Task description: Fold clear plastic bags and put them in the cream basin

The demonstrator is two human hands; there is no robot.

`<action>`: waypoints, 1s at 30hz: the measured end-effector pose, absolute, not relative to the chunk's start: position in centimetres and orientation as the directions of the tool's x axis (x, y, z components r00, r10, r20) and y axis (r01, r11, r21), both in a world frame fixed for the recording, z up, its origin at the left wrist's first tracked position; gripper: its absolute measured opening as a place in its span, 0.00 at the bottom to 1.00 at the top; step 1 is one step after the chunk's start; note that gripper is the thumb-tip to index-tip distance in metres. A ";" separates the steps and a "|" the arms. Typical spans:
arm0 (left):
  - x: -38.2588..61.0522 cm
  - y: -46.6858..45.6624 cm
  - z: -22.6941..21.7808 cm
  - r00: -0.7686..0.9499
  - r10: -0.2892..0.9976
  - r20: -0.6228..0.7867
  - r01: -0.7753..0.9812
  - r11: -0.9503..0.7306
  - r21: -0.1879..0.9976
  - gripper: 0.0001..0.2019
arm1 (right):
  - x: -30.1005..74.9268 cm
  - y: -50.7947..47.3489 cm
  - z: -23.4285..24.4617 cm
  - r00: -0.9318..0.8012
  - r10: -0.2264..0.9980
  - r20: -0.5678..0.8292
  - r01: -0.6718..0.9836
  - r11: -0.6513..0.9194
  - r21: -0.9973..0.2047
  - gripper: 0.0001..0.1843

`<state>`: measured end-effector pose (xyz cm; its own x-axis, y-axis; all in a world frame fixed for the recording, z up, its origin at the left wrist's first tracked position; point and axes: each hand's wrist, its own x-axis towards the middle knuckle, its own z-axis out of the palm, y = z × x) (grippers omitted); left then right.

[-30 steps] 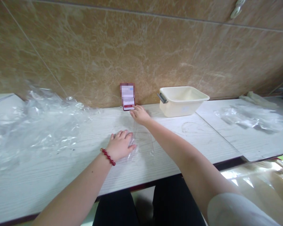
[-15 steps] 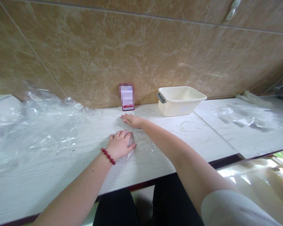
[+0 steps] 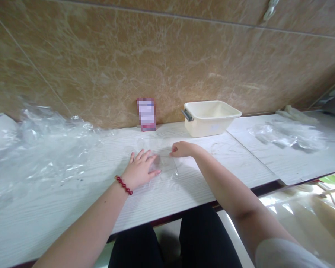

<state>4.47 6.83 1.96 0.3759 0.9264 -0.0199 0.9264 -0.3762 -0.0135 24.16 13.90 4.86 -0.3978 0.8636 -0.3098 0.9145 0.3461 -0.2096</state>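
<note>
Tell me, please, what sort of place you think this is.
Probably a small indoor packing or work area: a white wood-grain work surface against a marble-look tiled wall, with loose clear plastic film and a cream plastic tub on it.

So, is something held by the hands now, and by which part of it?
Left hand lies flat on the left part of a clear plastic sheet; right hand is curled at its upper right edge, but a pinch cannot be told.

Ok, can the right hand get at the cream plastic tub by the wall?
Likely yes: the right hand rests just in front of the cream plastic tub, and nothing visible stands between them.
</note>
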 end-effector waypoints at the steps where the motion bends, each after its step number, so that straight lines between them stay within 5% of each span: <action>1: 4.5 6.9 1.9 0.385 0.922 -0.042 0.923 -0.385 -0.003 0.32 | 23.8 13.8 4.6 -0.424 0.856 -0.296 0.900 0.360 -0.248 0.17; 10: 4.4 7.2 1.5 0.328 0.938 -0.113 0.944 -0.325 0.051 0.36 | 22.4 12.5 4.7 -0.497 0.861 -0.104 0.777 0.389 -0.495 0.08; 18: 4.3 7.3 1.1 0.314 0.943 -0.107 0.949 -0.310 0.055 0.35 | 21.8 12.7 3.9 -0.442 0.879 -0.178 0.502 0.078 -0.861 0.06; 27: 4.1 7.2 1.1 0.337 0.937 -0.094 0.940 -0.330 0.081 0.35 | 23.0 13.4 3.7 -0.672 0.696 -0.254 0.110 -0.245 -0.963 0.18; 30: 3.9 7.2 1.0 0.343 0.935 -0.085 0.937 -0.335 0.096 0.34 | 24.3 14.5 3.5 -0.628 0.752 -0.200 0.168 -0.119 -0.979 0.16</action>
<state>3.87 7.22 1.05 0.3435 0.9353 -0.0846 0.9372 -0.3355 0.0959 24.27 14.47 3.53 -0.6283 0.7519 -0.1997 0.1680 -0.1195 -0.9785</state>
